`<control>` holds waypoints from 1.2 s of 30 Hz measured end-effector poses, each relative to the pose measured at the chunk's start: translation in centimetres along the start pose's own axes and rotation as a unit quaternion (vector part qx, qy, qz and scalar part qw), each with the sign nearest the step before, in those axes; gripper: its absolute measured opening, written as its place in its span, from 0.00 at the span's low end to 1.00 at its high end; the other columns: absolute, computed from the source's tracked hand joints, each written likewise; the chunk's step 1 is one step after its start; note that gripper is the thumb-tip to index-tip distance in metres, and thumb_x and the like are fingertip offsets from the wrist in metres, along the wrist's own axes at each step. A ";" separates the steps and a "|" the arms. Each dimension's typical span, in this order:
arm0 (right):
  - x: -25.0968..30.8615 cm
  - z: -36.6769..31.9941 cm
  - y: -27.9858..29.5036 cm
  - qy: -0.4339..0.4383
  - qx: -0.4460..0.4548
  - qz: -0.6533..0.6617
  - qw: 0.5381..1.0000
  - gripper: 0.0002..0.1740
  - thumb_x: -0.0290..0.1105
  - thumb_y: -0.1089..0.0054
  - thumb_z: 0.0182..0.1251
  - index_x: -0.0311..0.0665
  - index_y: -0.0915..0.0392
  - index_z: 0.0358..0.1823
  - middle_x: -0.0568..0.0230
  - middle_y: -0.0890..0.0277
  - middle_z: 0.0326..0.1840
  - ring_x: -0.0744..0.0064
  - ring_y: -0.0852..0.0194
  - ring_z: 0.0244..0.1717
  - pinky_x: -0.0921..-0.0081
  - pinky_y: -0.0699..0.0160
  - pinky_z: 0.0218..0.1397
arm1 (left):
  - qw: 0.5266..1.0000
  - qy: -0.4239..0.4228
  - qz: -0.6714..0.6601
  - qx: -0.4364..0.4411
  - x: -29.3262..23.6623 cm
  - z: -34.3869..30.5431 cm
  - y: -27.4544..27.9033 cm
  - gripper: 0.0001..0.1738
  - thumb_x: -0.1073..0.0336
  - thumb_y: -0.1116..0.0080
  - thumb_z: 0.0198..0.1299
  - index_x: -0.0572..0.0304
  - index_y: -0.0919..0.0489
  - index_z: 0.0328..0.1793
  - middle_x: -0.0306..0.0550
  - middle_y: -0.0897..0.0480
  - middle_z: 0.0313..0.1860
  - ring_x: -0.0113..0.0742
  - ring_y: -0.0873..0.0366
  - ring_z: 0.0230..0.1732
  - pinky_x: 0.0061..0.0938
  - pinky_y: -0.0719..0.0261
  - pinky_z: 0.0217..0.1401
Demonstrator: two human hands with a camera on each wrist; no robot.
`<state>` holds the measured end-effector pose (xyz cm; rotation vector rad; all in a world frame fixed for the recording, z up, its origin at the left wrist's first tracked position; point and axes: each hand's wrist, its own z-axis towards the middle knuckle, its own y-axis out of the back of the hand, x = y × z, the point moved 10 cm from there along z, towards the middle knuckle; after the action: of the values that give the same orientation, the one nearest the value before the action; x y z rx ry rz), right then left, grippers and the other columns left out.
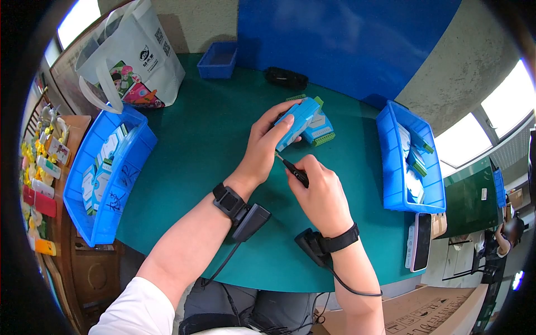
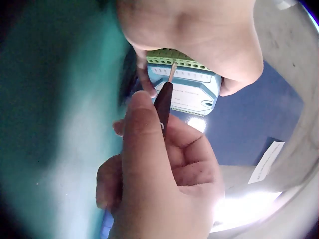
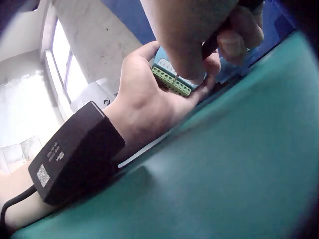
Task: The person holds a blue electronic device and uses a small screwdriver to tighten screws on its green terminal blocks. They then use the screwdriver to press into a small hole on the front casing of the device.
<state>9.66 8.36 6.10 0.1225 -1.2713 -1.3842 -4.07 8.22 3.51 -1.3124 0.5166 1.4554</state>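
My left hand [image 1: 264, 146] grips a light-blue terminal module [image 1: 297, 121] above the table, thumb along its near face. Green screw-terminal blocks [image 2: 172, 58] line that module's edge in the left wrist view. My right hand [image 1: 324, 192] pinches a black-handled screwdriver [image 1: 296, 172], its metal shaft pointing at the module. In the left wrist view the screwdriver's tip is right at the green terminal row. Just beyond the held module is another blue module [image 1: 319, 129] with green terminals, partly hidden behind it.
Blue bins with similar modules stand at left [image 1: 106, 218] and right [image 1: 393, 167]. Farther back are a small blue tray [image 1: 218, 62], a black bundle [image 1: 286, 78] and a white bag [image 1: 151, 61]. A phone [image 1: 421, 243] lies at the table's right edge.
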 end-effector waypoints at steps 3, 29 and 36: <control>0.5 0.0 0.2 0.020 0.008 -0.065 0.998 0.11 0.36 0.34 0.71 0.38 0.27 0.37 0.52 0.17 0.31 0.46 0.15 0.30 0.56 0.19 0.30 | 1.000 -0.007 0.013 -0.001 -0.2 0.0 0.0 0.25 0.56 0.49 0.78 0.59 0.25 0.75 0.50 0.22 0.71 0.37 0.19 0.64 0.34 0.15 0.62; 0.8 0.0 -0.1 -0.007 0.026 -0.078 0.997 0.12 0.35 0.40 0.75 0.37 0.28 0.35 0.52 0.18 0.27 0.45 0.17 0.26 0.55 0.20 0.27 | 0.999 -0.017 0.039 0.019 -0.4 -0.1 -0.6 0.25 0.56 0.49 0.78 0.59 0.25 0.75 0.50 0.23 0.72 0.37 0.20 0.66 0.35 0.15 0.62; 0.5 -0.3 -0.2 0.024 -0.002 -0.035 0.999 0.09 0.33 0.37 0.73 0.37 0.27 0.40 0.49 0.16 0.30 0.42 0.16 0.28 0.52 0.19 0.29 | 1.000 -0.005 0.020 0.005 -0.3 -0.1 -0.3 0.26 0.55 0.49 0.78 0.58 0.26 0.76 0.49 0.23 0.72 0.38 0.20 0.66 0.35 0.15 0.63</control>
<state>9.54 7.76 6.13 0.1978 -1.2352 -1.4344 -3.82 8.11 3.81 -1.2931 0.5465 1.4892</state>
